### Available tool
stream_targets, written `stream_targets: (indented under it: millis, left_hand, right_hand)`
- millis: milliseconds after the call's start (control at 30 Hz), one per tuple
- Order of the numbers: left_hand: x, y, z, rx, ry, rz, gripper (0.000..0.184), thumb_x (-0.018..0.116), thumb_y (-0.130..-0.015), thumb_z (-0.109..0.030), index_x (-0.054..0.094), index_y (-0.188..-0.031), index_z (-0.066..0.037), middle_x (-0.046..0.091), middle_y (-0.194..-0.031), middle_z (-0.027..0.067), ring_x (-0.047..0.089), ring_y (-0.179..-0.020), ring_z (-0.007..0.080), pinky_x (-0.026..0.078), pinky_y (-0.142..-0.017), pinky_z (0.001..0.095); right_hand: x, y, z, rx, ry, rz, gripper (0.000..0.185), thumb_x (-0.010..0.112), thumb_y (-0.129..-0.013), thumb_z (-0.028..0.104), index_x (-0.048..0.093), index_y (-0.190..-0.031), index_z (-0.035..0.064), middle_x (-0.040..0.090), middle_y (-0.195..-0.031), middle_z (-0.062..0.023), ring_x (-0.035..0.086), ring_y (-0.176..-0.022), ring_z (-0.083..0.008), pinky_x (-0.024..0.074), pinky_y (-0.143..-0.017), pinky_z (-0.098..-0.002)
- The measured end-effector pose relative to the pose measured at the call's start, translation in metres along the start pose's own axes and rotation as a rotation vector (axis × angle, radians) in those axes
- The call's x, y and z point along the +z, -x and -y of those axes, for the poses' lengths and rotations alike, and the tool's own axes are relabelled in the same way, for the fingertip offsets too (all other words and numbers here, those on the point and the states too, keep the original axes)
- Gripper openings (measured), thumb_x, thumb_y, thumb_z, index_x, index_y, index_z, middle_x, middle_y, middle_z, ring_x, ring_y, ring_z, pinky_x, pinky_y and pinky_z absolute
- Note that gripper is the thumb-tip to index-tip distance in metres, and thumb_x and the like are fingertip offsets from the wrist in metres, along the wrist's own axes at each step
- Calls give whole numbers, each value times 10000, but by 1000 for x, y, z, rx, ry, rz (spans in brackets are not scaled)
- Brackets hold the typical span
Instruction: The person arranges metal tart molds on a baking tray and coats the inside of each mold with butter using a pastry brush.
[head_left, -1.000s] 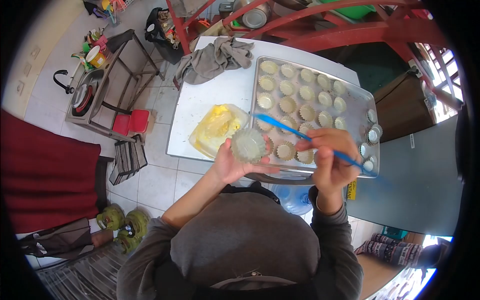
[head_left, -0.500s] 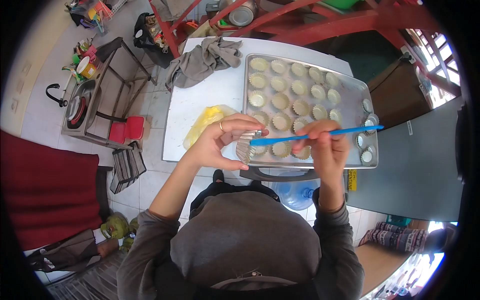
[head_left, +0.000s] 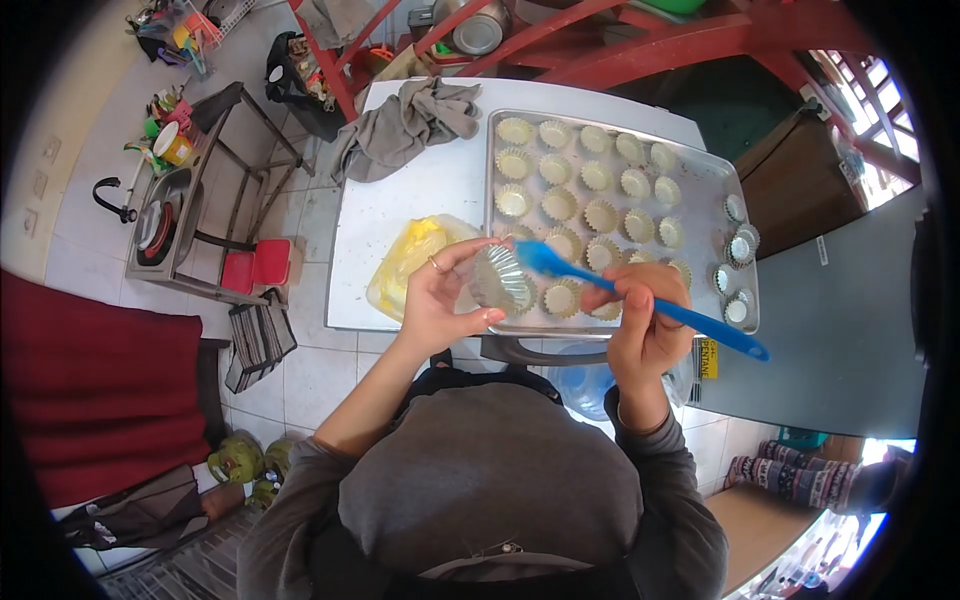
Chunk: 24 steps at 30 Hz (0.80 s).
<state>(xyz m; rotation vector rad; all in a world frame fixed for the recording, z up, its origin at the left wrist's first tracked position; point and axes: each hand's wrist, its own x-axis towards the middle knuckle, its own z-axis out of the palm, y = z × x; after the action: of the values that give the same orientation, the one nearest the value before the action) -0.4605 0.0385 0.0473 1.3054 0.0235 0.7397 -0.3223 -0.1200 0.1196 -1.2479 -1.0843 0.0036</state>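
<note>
Mould (head_left: 508, 277), tilted, at near left corner of tray (head_left: 702, 200), pinched by fingers of left hand (head_left: 432, 303); fingers of right hand (head_left: 648, 318) grip brush (head_left: 572, 268). Judged light, thin-walled, possibly slippery; best held by outer flutes.

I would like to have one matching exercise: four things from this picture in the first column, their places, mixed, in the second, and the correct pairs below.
Things
1. long-handled blue brush
2. tilted, fluted metal mould
3. crumpled grey cloth
4. yellow mass in translucent plastic

Places
A. far-left part of the white table
B. in the left hand
C. on the table, beside the left hand
D. in the right hand

Pairs: 1-D, 2-B, 3-A, 4-C
</note>
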Motion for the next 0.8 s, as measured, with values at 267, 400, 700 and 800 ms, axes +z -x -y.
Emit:
stream_targets:
  millis: [267, 400, 700, 800]
  left_hand:
    - [10, 7, 13, -38, 87, -87, 634, 743, -690, 7, 440, -1246, 50, 518, -1247, 161, 485, -1170, 218, 359, -1009, 358]
    - [20, 4, 9, -95, 205, -52, 614, 733, -720, -41, 438, -1252, 45, 520, -1236, 170, 482, -1178, 254, 382, -999, 384]
    - [21, 7, 10, -183, 281, -78, 616, 736, -722, -88, 446, -1254, 26, 531, -1229, 178, 511, -1159, 261, 431, -965, 383]
    - [17, 5, 6, -204, 279, -14, 607, 720, -716, -44, 446, -1253, 28, 533, -1228, 170, 518, -1145, 246, 433, -960, 369]
  right_hand:
    - [-7, -4, 4, -230, 255, 195, 163, 641, -785, -27, 576, -932, -1, 631, -852, -122, 628, -747, -257, 509, -662, -317]
    - [4, -1, 16, -275, 399, 250, 124, 600, -818, -19, 565, -935, -3, 643, -852, -108, 637, -764, -249, 513, -679, -312]
    - [1, 11, 13, -226, 433, 85, 67, 574, -838, -9, 558, -903, -5, 652, -858, -131, 643, -809, -263, 510, -704, -313]
    - [-3, 14, 26, -185, 303, 79, 117, 593, -812, -36, 563, -920, -3, 649, -846, -129, 639, -811, -269, 509, -711, -321]
